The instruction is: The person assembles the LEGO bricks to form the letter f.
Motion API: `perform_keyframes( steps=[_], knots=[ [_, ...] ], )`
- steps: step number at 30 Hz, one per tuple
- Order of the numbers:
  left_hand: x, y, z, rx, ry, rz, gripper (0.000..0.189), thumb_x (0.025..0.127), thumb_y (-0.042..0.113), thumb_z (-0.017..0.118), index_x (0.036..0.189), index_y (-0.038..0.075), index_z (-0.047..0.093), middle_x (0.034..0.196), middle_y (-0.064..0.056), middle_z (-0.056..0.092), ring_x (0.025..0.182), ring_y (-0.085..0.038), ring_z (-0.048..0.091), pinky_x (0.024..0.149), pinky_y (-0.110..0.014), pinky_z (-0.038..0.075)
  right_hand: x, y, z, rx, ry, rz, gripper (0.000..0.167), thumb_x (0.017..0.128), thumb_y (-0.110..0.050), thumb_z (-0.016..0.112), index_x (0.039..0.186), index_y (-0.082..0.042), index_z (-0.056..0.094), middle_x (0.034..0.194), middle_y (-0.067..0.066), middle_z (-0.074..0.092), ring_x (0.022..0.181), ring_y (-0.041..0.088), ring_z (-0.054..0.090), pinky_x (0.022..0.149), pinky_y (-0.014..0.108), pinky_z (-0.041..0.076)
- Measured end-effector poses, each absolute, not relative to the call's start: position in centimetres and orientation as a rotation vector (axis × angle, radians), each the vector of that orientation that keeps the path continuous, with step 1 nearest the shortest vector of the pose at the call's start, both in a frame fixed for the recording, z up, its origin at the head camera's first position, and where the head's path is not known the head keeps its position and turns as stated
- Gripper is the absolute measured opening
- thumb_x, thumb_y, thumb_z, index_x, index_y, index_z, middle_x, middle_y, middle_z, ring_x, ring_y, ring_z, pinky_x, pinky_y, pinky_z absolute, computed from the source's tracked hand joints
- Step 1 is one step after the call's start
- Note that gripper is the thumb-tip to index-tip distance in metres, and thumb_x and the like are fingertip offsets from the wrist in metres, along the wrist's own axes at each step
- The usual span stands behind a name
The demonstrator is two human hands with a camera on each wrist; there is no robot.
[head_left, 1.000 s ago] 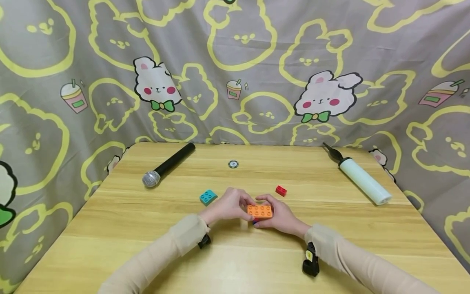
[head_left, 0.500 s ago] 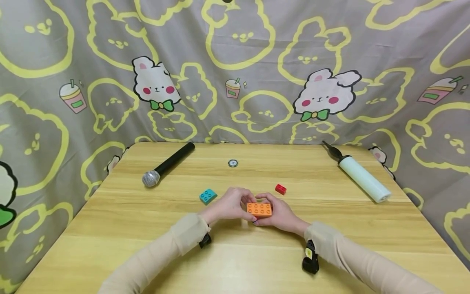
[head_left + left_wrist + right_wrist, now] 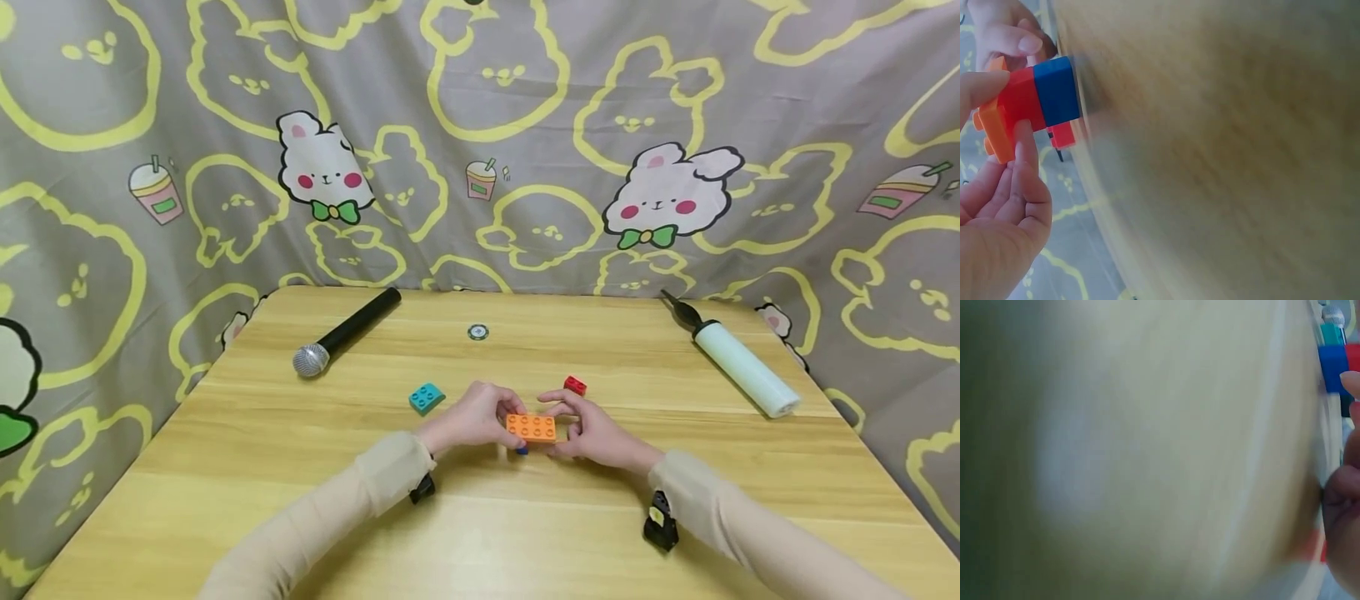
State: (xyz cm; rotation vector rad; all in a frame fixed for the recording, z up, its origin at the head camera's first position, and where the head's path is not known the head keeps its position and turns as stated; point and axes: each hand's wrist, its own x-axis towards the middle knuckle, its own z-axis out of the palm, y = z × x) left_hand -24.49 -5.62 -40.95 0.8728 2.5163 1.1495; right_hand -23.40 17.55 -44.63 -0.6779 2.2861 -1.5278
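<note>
Near the middle of the table, my left hand [image 3: 472,418] pinches a stack of toy building bricks between thumb and fingers. An orange brick [image 3: 531,427] with studs tops the stack. Below it, in the left wrist view, come a red brick [image 3: 1024,103] and a blue brick [image 3: 1057,90], pressed together. My right hand [image 3: 600,433] lies just right of the stack, its fingers loosely bent and holding nothing; whether a fingertip still touches the bricks I cannot tell. Behind the right hand sits a small loose red brick [image 3: 575,385]. A teal brick [image 3: 426,397] lies left of the left hand.
On the wooden table [image 3: 480,533], a microphone [image 3: 352,329] lies at the back left. A round chip [image 3: 477,332] is at the back middle, and a hand pump [image 3: 742,362] lies at the right. A patterned curtain [image 3: 525,108] hangs behind the table.
My right hand has let go of the brick stack and moved slightly right, its fingers spreading. My left hand keeps hold of the stack in nearly the same place.
</note>
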Motion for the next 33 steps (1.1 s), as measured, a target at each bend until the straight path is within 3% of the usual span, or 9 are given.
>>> perform_keyframes(
  steps=[8, 12, 17, 24, 33],
  knots=[
    [-24.4, -5.7, -41.0, 0.778, 2.486, 1.18, 0.032, 0.065, 0.013, 0.087, 0.092, 0.008, 0.07, 0.084, 0.002, 0.069, 0.072, -0.005, 0.061, 0.071, -0.019, 0.05, -24.5, 20.6, -43.8, -0.668, 2.319, -1.696, 0.063, 0.078, 0.011, 0.066, 0.135, 0.007, 0.039, 0.114, 0.027, 0.059, 0.041, 0.003, 0.041, 0.037, 0.024, 0.039],
    [-24.3, -5.8, -41.1, 0.77, 2.487, 1.189, 0.032, 0.066, 0.013, 0.087, 0.093, 0.009, 0.07, 0.084, 0.003, 0.069, 0.072, -0.005, 0.06, 0.07, -0.02, 0.049, -25.9, 21.7, -42.9, -0.629, 2.375, -1.74, 0.059, 0.08, 0.016, 0.055, 0.136, 0.006, 0.038, 0.117, 0.03, 0.057, 0.04, 0.002, 0.036, 0.037, 0.02, 0.035],
    [-24.3, -5.7, -41.1, 0.769, 2.494, 1.189, 0.032, 0.066, 0.014, 0.087, 0.092, 0.008, 0.069, 0.084, 0.003, 0.068, 0.071, -0.005, 0.059, 0.069, -0.019, 0.049, -27.9, 22.6, -42.9, -0.645, 2.39, -1.643, 0.07, 0.075, 0.02, 0.041, 0.142, 0.003, 0.033, 0.127, 0.032, 0.052, 0.042, 0.003, 0.033, 0.039, 0.018, 0.031],
    [-24.2, -5.7, -41.3, 0.736, 2.477, 1.193, 0.032, 0.066, 0.013, 0.087, 0.091, 0.008, 0.068, 0.084, 0.003, 0.067, 0.071, -0.005, 0.06, 0.068, -0.019, 0.049, -29.9, 23.0, -44.2, -0.604, 2.16, -1.497, 0.083, 0.084, 0.011, 0.052, 0.154, -0.013, 0.014, 0.148, 0.025, 0.036, 0.051, 0.008, 0.043, 0.047, 0.021, 0.039],
    [-24.4, -5.8, -41.0, 0.744, 2.485, 1.183, 0.032, 0.067, 0.014, 0.087, 0.093, 0.008, 0.069, 0.084, 0.003, 0.067, 0.071, -0.004, 0.059, 0.069, -0.018, 0.049, -31.4, 23.0, -44.1, -0.627, 2.033, -1.43, 0.089, 0.084, 0.011, 0.052, 0.155, -0.014, 0.005, 0.151, 0.027, 0.029, 0.051, 0.007, 0.043, 0.048, 0.02, 0.041]
  ],
)
